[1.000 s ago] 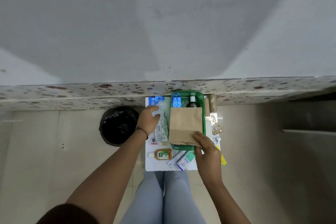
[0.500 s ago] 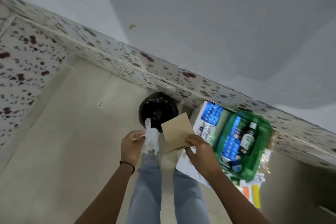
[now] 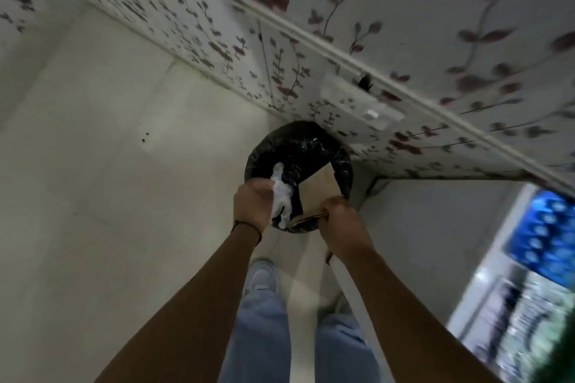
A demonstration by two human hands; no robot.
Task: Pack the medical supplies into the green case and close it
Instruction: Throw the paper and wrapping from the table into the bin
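Head view: left hand (image 3: 253, 202) pinches a crumpled clear plastic wrapper (image 3: 281, 196) and right hand (image 3: 337, 211) grips a brown paper bag (image 3: 320, 193), both now over the black-lined bin (image 3: 298, 149), having swung away from the counter in the last second. Judged a waste-disposal step; packing is paused, case not closed. Blue blister packs (image 3: 547, 233) blur at right; the green case sits at the frame's bottom-right corner; no writing is legible.

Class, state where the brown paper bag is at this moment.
In the head view, centre frame: the brown paper bag is held by the right hand over the black-lined bin, beside the white plastic.
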